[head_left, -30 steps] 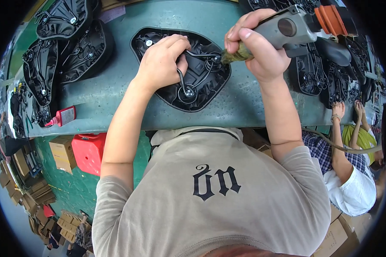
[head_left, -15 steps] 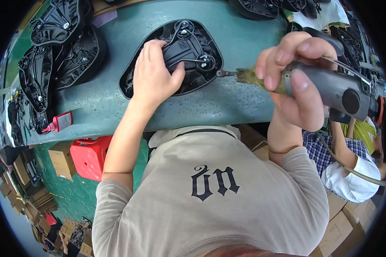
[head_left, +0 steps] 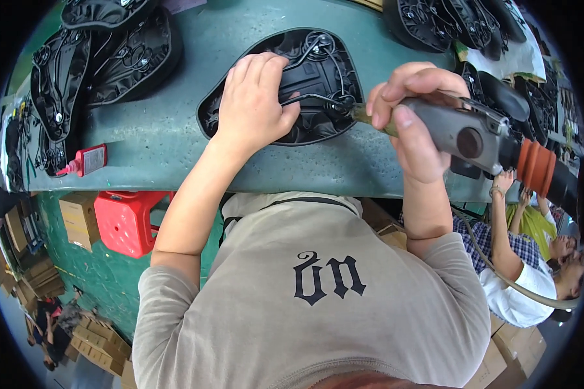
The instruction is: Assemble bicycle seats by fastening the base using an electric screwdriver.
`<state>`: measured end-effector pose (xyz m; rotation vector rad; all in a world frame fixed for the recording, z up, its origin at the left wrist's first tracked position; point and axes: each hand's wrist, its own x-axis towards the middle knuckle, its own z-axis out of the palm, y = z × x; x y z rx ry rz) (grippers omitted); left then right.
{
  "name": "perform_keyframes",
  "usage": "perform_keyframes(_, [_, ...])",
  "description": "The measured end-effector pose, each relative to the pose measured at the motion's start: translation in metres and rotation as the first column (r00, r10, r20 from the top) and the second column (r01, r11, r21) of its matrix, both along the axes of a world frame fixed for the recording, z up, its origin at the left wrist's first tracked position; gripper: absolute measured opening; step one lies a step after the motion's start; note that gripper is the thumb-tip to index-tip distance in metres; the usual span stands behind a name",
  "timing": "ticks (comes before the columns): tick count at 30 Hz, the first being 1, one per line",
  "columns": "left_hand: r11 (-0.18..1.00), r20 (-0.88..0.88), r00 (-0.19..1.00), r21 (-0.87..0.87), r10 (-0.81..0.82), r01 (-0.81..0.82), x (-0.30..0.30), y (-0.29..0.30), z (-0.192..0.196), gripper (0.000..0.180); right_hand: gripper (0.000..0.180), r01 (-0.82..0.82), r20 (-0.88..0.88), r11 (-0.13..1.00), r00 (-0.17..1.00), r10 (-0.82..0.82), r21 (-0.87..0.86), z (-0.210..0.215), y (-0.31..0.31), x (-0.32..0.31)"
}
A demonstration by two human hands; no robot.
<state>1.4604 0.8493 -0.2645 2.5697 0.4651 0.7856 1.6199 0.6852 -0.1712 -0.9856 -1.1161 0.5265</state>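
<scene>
A black bicycle saddle (head_left: 308, 79) lies upside down on the green workbench, its wire frame, coil springs and bolts facing up. My left hand (head_left: 254, 107) is closed over its left part, fingers across the wire frame and thumb beside a rail. In my right hand (head_left: 416, 120) is a grey power screwdriver (head_left: 457, 129), held level with the fingers wrapped around its body. Its front end meets the bolt at the saddle's right-hand spring; the tip itself is hidden there.
More black saddles (head_left: 133, 61) are piled at the left, others (head_left: 422, 26) at the far right. A red bottle (head_left: 87, 160) lies near the bench's (head_left: 149, 168) front edge. A red stool (head_left: 124, 223) and carton (head_left: 79, 220) stand below. A co-worker (head_left: 519, 285) sits at right beside a hose (head_left: 525, 292).
My right hand has brought the screwdriver leftward, from beside the saddle onto the bolt at its right-hand spring. My left hand keeps its hold, and the whole view has shifted somewhat.
</scene>
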Motion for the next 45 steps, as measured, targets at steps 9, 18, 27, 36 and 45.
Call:
perform_keyframes(9, [0.998, 0.003, 1.0, -0.056, -0.024, 0.024, -0.004, 0.004, 0.002, 0.07, 0.035, -0.19, 0.09, 0.982, 0.978, 0.189, 0.002, 0.0, 0.005, 0.006])
perform_keyframes(18, [0.999, 0.019, 1.0, -0.032, -0.019, 0.02, -0.003, 0.001, 0.003, 0.071, 0.024, -0.023, 0.111, 1.0, 0.994, 0.022, 0.015, -0.009, 0.01, -0.001])
perform_keyframes(27, [0.999, 0.0, 1.0, 0.045, 0.028, -0.028, -0.002, 0.0, -0.004, 0.061, 0.04, -0.065, 0.171, 0.991, 0.984, 0.044, 0.117, 0.021, -0.014, -0.006])
perform_keyframes(36, [0.997, 0.029, 0.997, 0.025, -0.067, 0.066, -0.012, 0.006, 0.02, 0.061, 0.036, 0.279, -0.01, 0.951, 0.96, -0.28, 0.133, 0.003, -0.073, 0.032])
perform_keyframes(45, [0.996, -0.025, 0.996, -0.007, -0.085, 0.085, -0.018, 0.021, 0.056, 0.037, 0.033, 0.359, -0.025, 0.93, 0.932, -0.362, -0.08, -0.063, -0.076, 0.053])
